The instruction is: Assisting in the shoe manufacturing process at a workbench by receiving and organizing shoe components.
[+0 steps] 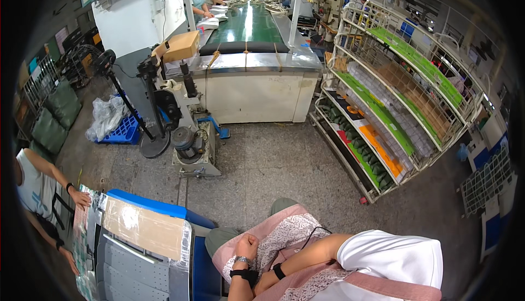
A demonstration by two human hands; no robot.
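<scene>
The pink apron (284,230) lies over the seated person's lap near the lower edge of the view. It is the only thing the hands touch, and a thin black cable (311,232) loops across its patterned part. The left hand (247,244) rests on the apron curled into a loose fist, with a watch and a dark band at the wrist, and nothing can be seen inside it. The right hand is tucked out of sight behind the left forearm. Only its wrist with a black band shows below the white sleeve, so I cannot tell whether it is spread or closed. Just to the person's left stands a blue work stand (158,207). A taped cardboard sheet (143,229) sits on the near corner of its surface, with a grey perforated panel (128,268) below it. At the far left edge of that surface another person's hand (82,198) presses flat on a shiny film cover. Judging by this, no piece is picked up or under way, since both hands are idle in the lap and well apart from the stand. Whatever handling belongs at the surface looks wholly undone or paused. Beyond them on the floor are a grey machine (188,137), a pedestal fan (104,63) and a tilted wire rack (383,109) of green and orange sheets. A green conveyor (249,22) runs off to the far end.
</scene>
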